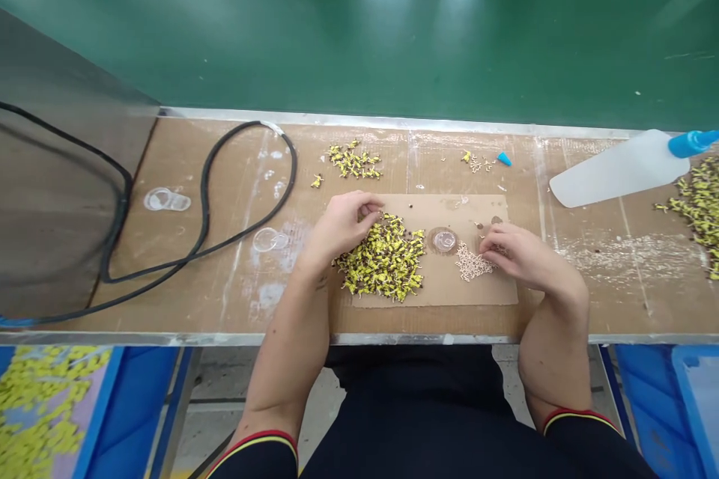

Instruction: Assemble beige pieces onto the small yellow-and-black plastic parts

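My left hand [349, 223] is at the upper left edge of a pile of small yellow and dark pieces [387, 260], its fingers pinched together; what they hold, if anything, is too small to tell. On the right, my right hand [510, 253] touches the edge of a small heap of pale pieces [472, 263], thumb and fingertips closed. Both piles lie on a flat cardboard sheet [438, 290]. Between them sits a small clear round dish [445, 241].
A black cable [205, 194] loops at left near clear plastic pieces [167, 200]. Behind are a smaller yellow pile [355, 161] and a blue cap [504, 159]. At right lie a white bottle [621, 168] and more yellow pieces [702, 202]. Blue bins [135, 404] stand below.
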Action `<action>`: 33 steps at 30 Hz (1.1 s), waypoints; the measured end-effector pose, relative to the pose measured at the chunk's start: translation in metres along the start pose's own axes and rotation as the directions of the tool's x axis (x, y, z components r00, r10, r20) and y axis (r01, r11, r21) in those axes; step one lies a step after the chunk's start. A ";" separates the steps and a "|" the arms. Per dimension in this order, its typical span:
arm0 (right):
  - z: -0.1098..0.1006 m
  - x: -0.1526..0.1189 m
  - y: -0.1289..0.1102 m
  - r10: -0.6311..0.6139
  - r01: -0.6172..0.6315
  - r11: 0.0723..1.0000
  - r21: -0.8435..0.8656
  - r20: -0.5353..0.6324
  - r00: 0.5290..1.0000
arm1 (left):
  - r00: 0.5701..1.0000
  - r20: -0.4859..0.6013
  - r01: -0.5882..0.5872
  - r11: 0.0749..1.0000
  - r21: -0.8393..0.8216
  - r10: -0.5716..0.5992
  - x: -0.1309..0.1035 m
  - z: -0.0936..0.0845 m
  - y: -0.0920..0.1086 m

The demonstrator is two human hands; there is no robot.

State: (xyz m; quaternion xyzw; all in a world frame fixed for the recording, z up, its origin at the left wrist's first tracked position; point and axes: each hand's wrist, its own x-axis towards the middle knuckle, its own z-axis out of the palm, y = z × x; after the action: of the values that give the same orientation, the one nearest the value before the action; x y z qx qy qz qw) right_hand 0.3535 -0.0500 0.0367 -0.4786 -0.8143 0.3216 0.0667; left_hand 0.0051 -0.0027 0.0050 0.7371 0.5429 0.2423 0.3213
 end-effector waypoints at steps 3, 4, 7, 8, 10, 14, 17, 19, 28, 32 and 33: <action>-0.005 -0.002 0.001 0.010 -0.010 1.000 0.010 -0.013 1.000 | 1.000 0.016 0.009 0.998 -0.060 -0.008 -0.001 -0.003 -0.005; -0.005 -0.002 0.001 0.016 -0.016 1.000 -0.003 -0.006 1.000 | 1.000 0.017 0.011 0.998 -0.061 -0.010 -0.002 -0.004 -0.006; -0.001 0.000 0.001 0.050 -0.049 0.998 -0.050 0.026 0.998 | 1.000 0.026 0.013 0.999 -0.037 -0.012 -0.002 -0.004 -0.008; 0.000 0.001 0.001 0.060 -0.058 0.997 -0.058 0.031 0.998 | 1.000 0.030 0.010 1.000 -0.020 -0.009 -0.002 -0.003 -0.007; 0.003 0.003 0.000 0.066 -0.063 0.996 -0.062 0.041 0.997 | 0.999 0.034 0.001 1.000 0.015 -0.001 -0.002 -0.002 -0.006; -0.002 0.001 -0.002 0.015 -0.014 1.000 -0.017 0.057 0.998 | 0.999 0.031 -0.014 1.000 0.024 0.013 -0.002 -0.001 -0.002; -0.009 -0.003 -0.006 -0.028 0.027 0.999 0.033 0.029 0.999 | 0.999 0.028 -0.020 1.000 0.009 0.020 -0.003 -0.005 0.004; -0.014 -0.006 -0.009 -0.031 0.031 0.998 0.063 -0.008 0.999 | 1.000 0.016 -0.026 1.000 -0.013 0.026 -0.004 -0.010 0.009; -0.009 -0.006 -0.017 -0.185 0.267 0.938 0.221 -0.332 0.925 | 0.979 -0.185 -0.171 0.846 -0.505 0.087 -0.009 -0.013 0.026; -0.001 0.000 -0.022 -0.205 0.354 0.904 0.240 -0.484 0.851 | 0.949 -0.206 -0.315 0.696 -0.646 0.239 -0.015 0.001 0.045; 0.002 0.002 -0.023 -0.209 0.373 0.895 0.245 -0.510 0.835 | 0.942 -0.192 -0.331 0.685 -0.649 0.274 -0.017 0.004 0.050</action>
State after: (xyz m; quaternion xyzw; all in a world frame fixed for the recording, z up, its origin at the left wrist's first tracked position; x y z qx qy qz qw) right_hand 0.3347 -0.0570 0.0486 -0.3922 -0.7706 0.3151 0.3913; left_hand 0.0356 -0.0298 0.0391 0.6400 0.3017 0.5003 0.4990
